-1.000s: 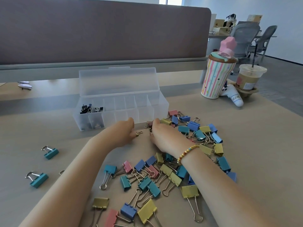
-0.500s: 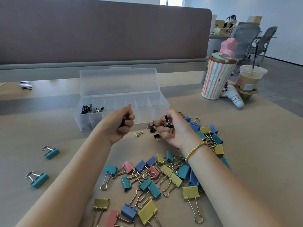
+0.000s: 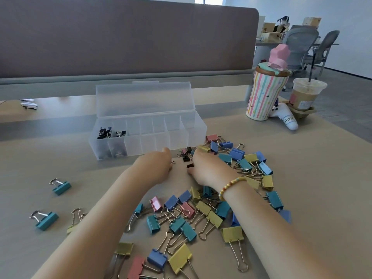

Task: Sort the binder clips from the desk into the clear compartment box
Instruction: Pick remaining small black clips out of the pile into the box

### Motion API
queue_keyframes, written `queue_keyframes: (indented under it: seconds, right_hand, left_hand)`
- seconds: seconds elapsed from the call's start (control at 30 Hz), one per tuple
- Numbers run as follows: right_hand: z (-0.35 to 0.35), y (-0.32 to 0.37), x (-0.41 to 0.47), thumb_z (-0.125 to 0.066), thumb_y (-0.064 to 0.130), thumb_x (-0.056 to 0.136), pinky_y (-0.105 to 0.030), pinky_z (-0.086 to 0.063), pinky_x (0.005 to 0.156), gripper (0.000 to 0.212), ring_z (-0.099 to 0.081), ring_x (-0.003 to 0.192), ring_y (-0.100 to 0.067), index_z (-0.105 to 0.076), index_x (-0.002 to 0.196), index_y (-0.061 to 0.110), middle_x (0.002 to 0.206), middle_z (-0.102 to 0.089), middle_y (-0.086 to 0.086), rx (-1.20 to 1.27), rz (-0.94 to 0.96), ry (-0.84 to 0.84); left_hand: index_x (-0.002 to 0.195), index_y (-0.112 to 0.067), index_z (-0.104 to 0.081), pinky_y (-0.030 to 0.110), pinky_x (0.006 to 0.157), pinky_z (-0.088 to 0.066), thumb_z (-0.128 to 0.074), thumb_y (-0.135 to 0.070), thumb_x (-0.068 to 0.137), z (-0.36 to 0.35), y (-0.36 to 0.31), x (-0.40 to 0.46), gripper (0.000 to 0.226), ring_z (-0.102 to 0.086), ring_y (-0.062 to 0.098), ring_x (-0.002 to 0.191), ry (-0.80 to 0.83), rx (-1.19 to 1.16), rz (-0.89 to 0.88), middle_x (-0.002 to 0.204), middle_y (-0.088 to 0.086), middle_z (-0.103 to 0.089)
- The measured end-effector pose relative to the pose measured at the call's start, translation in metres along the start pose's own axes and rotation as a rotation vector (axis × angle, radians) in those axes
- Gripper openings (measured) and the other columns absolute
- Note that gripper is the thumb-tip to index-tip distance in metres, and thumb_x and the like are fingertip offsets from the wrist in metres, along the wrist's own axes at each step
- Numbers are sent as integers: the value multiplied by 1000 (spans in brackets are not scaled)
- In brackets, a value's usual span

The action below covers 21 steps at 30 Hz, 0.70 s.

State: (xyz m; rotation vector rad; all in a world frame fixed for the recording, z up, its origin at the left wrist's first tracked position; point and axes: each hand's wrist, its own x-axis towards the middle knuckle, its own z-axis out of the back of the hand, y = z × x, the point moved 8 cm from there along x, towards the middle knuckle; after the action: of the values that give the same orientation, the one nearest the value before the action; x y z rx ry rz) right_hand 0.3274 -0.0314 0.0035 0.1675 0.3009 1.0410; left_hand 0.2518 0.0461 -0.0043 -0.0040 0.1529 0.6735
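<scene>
Both hands, raised and curled around small black clips half a second ago, are now lowered to the wood-grain tabletop [image 3: 302, 178] at frame centre, suggesting another gathering pass, not a deposit. The left hand [image 3: 156, 165] rests just before the clear plastic compartment box [image 3: 161, 141]; its fingers are hidden, so their state cannot be told. The right hand [image 3: 205, 170] lies among the small black binder clips [image 3: 188, 156]; its fingers too are hidden. The box, lid upright, holds black clips in its leftmost compartments; the others look empty. The pile of large coloured binder clips [image 3: 201, 214] fills the lower centre and right, unsorted.
</scene>
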Motion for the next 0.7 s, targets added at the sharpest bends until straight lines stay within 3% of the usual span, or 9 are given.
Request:
queue_keyframes:
  seconds: [0.07,0.17,0.3,0.4,0.53,0.63,0.7]
  right_hand:
    - [0,5,2,-46,10,96,-26,-43,54,39,-56,71,-20,-35,131,-4,76,-56,-5,-80,23,-54]
    - [1,11,0,-43,4,95,-29,-42,61,33,-55,74,-23,-38,126,-5,98,-65,-14,-137,69,-82]
    - [2,17,-1,-39,0,95,-26,-38,50,30,-55,73,-24,-39,124,-5,100,-65,-17,-155,114,-99]
    - [2,20,-1,-39,-3,92,-29,-40,59,40,-61,84,-29,-35,132,-3,104,-64,-16,-174,141,-98]
    - [-2,21,3,-41,-6,90,-28,-40,63,52,-54,78,-24,-26,139,-3,96,-61,-13,-148,115,-45]
    - [-3,22,5,-42,1,92,-21,-36,53,44,-48,70,-17,-36,135,3,89,-58,-9,-19,92,24]
    - [4,23,2,-44,10,93,-21,-34,49,24,-45,63,-12,-49,117,9,80,-53,-1,166,113,42]
  left_hand:
    - [120,-1,-35,28,58,-39,-42,-9,96,-3,-1,2,26,-46,16,58,6,28,-9,61,1,-42]
    - [115,0,-37,24,52,-36,-37,-11,97,-3,-3,3,21,-43,15,56,16,0,-15,61,1,-42]
    - [97,-9,-37,19,49,-27,-34,-20,99,4,2,3,12,-33,10,54,24,-167,-30,66,1,-38]
    - [89,-10,-40,21,45,-30,-36,-20,98,7,7,-1,14,-35,12,49,66,-676,15,65,4,-45]
    - [76,-11,-40,14,33,-17,-32,-10,96,15,7,-8,22,-29,7,38,123,-1581,39,54,0,-43]
    - [76,-13,-38,10,26,-13,-26,-8,93,19,16,-10,23,-27,3,33,113,-1977,91,48,-4,-40]
    - [73,-14,-38,10,25,-13,-24,-8,93,23,19,-13,24,-28,2,32,100,-2127,99,49,-4,-39]
